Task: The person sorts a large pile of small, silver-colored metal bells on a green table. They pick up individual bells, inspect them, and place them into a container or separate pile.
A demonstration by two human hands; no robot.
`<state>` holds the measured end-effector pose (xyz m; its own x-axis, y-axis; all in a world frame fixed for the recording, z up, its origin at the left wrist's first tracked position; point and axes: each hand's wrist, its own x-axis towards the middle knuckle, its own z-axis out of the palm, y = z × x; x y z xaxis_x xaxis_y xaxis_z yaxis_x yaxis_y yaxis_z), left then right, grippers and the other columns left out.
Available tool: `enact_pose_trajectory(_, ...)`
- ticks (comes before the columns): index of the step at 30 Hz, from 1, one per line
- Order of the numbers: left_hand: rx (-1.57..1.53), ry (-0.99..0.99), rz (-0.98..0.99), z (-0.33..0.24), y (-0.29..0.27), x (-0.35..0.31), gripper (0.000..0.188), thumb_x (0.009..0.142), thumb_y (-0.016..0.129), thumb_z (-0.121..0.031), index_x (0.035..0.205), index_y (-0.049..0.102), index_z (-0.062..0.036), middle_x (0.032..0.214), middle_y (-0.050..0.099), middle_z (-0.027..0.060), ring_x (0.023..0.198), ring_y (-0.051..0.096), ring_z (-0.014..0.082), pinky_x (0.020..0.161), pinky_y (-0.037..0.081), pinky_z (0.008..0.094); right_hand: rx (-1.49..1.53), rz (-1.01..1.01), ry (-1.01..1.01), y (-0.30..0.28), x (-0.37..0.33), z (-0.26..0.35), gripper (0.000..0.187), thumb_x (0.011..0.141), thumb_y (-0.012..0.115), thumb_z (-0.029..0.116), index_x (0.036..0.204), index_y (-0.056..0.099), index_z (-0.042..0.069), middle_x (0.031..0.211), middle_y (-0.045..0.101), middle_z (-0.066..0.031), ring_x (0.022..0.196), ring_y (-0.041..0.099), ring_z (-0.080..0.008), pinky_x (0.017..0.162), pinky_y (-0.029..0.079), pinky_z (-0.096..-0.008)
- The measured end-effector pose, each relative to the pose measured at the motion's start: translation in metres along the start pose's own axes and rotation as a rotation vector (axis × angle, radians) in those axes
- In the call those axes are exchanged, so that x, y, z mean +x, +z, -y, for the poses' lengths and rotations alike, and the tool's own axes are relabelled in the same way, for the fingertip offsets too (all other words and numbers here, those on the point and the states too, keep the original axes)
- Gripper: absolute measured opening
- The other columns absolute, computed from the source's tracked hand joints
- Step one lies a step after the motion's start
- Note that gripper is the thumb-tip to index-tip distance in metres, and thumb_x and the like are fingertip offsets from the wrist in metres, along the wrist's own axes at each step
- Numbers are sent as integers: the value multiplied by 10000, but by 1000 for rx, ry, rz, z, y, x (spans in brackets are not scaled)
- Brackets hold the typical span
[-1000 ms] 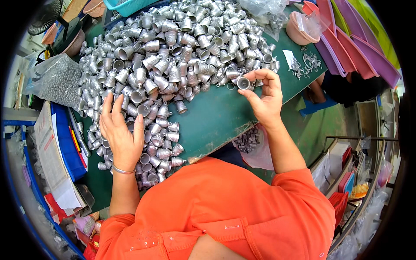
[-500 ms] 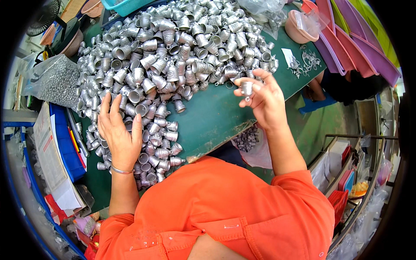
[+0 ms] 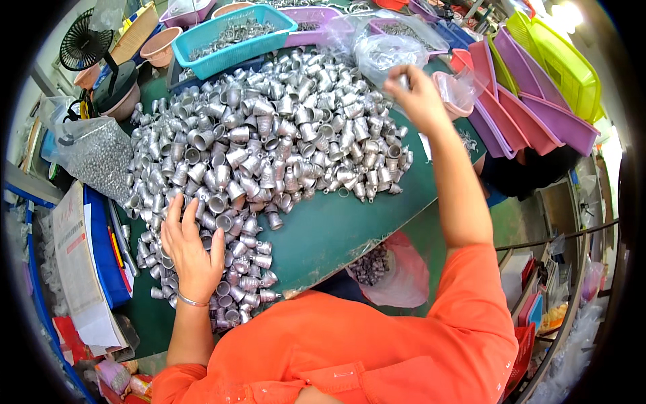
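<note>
A big heap of small silver metal bells [image 3: 282, 145], many with a tiny loop on top, covers much of the green table [image 3: 323, 232]. My left hand [image 3: 193, 254] lies over the near left part of the heap, fingers and thumb spread, gripping nothing. Stretched out to the far right, my right hand [image 3: 424, 101] pinches a single small metal bell [image 3: 404, 81], mostly covered by the fingers. It is raised near the clear plastic bags [image 3: 387, 57] and a pink basket with plastic in it [image 3: 457, 94].
A turquoise basket of metal parts [image 3: 235, 40] stands behind the heap. At left are a bag of small beads [image 3: 97, 151], a black fan [image 3: 86, 42] and a blue tray [image 3: 108, 269]. Stacked colored baskets [image 3: 518, 121] lean at right, beside a person's dark-haired head [image 3: 528, 174]. A pink bag [image 3: 404, 273] hangs below.
My right hand has moved away from me, to the far right side, with the bell still pinched. My left hand stays on the heap. The view has tilted up.
</note>
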<state>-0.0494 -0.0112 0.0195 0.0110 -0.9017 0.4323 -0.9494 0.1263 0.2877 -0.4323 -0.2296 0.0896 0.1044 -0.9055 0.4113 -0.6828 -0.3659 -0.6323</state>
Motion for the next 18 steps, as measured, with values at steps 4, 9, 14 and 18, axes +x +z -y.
enact_pose_trajectory(4,20,15,-17,-1,1,1,574,852,609,-218,1361,414,-37,1441,353,186,1319,339,367,1091,216,470,467,-65,401,-27,64,9,596,858,608,18,1370,333,-112,1057,607,-186,941,650,-237,831,531,-286)
enact_pose_trajectory(9,-10,13,-19,5,1,-2,593,823,635,-219,1350,426,-44,1435,352,193,1322,329,370,1092,207,498,175,-39,266,-12,49,-8,440,869,583,51,1277,465,-63,1111,592,-144,917,637,-197,769,517,-266)
enact_pose_trajectory(14,14,35,-18,3,1,-1,544,867,608,-211,1353,434,-40,1443,354,185,1323,341,360,1086,242,454,5,600,-131,33,-70,37,150,792,681,134,886,672,17,839,671,-120,795,649,-219,726,506,-328)
enact_pose_trajectory(18,16,35,-10,2,0,0,538,878,600,-235,1353,436,-43,1442,356,181,1320,345,355,1078,250,449,-531,254,-473,67,-125,36,167,703,733,105,849,656,75,879,610,-56,872,582,-249,740,428,-371)
